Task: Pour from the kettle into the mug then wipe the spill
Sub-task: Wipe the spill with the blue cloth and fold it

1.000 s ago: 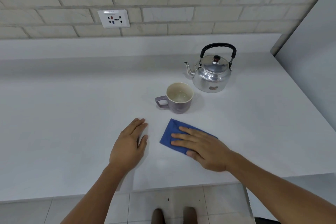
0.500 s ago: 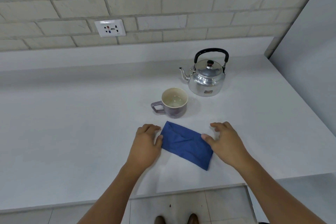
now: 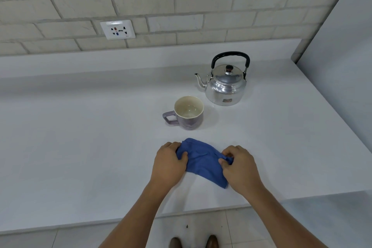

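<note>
A shiny metal kettle (image 3: 225, 84) with a black handle stands upright at the back right of the white counter (image 3: 80, 137), spout pointing left. In front of it and a little to the left sits a purple mug (image 3: 188, 113) with a cream inside, its handle to the left. A blue cloth (image 3: 203, 162) lies bunched near the counter's front edge. My left hand (image 3: 169, 164) pinches the cloth's left end. My right hand (image 3: 240, 167) pinches its right end between thumb and fingers.
A brick wall with a white power socket (image 3: 117, 29) rises behind the counter. A plain white wall (image 3: 346, 50) closes off the right side. Below the counter's front edge are floor tiles and the tips of my shoes (image 3: 193, 241).
One second ago my right hand lay flat on the cloth and my left hand rested beside it. Both hands then moved to the cloth's ends and now grip it, bunching it up.
</note>
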{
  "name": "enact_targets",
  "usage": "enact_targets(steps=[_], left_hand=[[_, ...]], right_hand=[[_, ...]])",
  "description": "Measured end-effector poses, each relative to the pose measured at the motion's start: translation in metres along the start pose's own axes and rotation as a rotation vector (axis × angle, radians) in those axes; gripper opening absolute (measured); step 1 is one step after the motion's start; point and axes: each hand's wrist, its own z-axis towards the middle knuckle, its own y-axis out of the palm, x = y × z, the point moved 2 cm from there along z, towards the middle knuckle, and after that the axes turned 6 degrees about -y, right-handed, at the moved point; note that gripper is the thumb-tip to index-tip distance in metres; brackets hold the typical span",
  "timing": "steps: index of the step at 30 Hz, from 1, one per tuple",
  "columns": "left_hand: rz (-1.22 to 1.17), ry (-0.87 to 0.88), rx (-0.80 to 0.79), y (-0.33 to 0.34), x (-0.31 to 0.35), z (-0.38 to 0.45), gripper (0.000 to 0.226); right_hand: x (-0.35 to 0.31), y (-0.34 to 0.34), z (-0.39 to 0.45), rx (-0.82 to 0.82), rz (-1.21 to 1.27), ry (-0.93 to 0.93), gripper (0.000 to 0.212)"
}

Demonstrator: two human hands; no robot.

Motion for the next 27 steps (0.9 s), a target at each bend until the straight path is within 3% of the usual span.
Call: enact_targets(steps=[5,11,27], left_hand=[[-0.170,-0.019,0.052,-0.016,-0.007,-0.004,0.022],[-0.292,-0.081,0.178,-0.060,-0.034,-0.003,0.021],[-0.165,-0.290,0.358,-0.184,-0.138,0.020,0.022]], right_hand=[[-0.008,-0.005,0.011,0.023,0.224,0.062,0.016],[-0.050,0.007,0.033,0.002,0.300,-0.002,0.006],[-0.153,0.126,0.081,-0.180,0.402,-0.088,0.007]])
